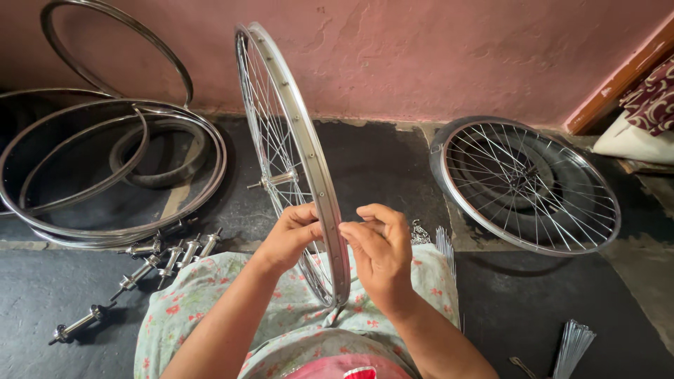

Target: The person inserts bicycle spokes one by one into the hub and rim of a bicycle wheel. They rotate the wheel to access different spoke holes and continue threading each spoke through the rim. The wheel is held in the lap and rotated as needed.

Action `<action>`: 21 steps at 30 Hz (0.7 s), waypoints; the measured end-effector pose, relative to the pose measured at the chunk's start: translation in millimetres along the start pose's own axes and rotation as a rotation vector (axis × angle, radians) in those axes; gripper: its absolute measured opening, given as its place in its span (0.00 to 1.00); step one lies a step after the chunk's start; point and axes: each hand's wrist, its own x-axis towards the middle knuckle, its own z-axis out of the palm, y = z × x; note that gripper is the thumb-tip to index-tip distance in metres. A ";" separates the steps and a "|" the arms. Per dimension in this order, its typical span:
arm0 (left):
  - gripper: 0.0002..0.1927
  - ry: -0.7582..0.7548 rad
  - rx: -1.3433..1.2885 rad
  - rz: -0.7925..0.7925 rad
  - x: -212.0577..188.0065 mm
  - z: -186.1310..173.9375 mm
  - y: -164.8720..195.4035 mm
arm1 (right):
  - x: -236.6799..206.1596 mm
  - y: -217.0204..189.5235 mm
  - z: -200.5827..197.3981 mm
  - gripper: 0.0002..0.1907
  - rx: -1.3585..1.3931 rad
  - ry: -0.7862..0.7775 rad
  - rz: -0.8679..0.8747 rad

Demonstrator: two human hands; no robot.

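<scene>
Far left on the dark floor, a stack of bare rims [105,168], with a row of hub axles [165,256] lying just beside its near edge. At centre, upright over the lap in floral cloth [295,309], a spoked wheel [291,154]: left hand [291,235] pinched closed on the rim's left flank, right hand [379,245] fingertips pinched against its right edge. Further right, flat on the floor, a finished wheel [526,182], and near the bottom edge a bundle of loose spokes [572,344].
</scene>
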 end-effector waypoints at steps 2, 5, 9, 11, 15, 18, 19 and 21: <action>0.12 -0.003 0.004 0.014 -0.5 0.1 0.2 | 4.6 -4.8 1.4 0.12 -0.007 -0.012 -0.036; 0.12 0.000 -0.014 0.005 -0.5 -0.4 -0.7 | 7.9 -8.5 7.0 0.13 -0.052 -0.011 -0.088; 0.11 0.010 -0.010 0.036 -0.3 0.2 -5.2 | 8.2 -9.2 13.0 0.15 -0.137 0.031 -0.156; 0.11 0.032 0.002 0.028 0.3 -0.4 -7.2 | 5.5 -11.6 14.2 0.15 -0.133 0.030 -0.143; 0.11 0.010 -0.018 0.064 -1.0 -2.6 -10.1 | 4.1 -14.5 15.0 0.14 -0.210 0.075 -0.256; 0.11 0.019 -0.016 0.076 -1.9 -2.6 -12.2 | 3.0 -18.5 15.6 0.14 -0.257 0.008 -0.266; 0.12 0.023 -0.021 0.080 -1.4 -2.2 -12.9 | 2.6 -19.6 15.6 0.14 -0.253 0.009 -0.247; 0.12 0.029 -0.024 0.081 -0.6 -1.1 -14.0 | 2.3 -20.4 15.4 0.14 -0.248 0.012 -0.214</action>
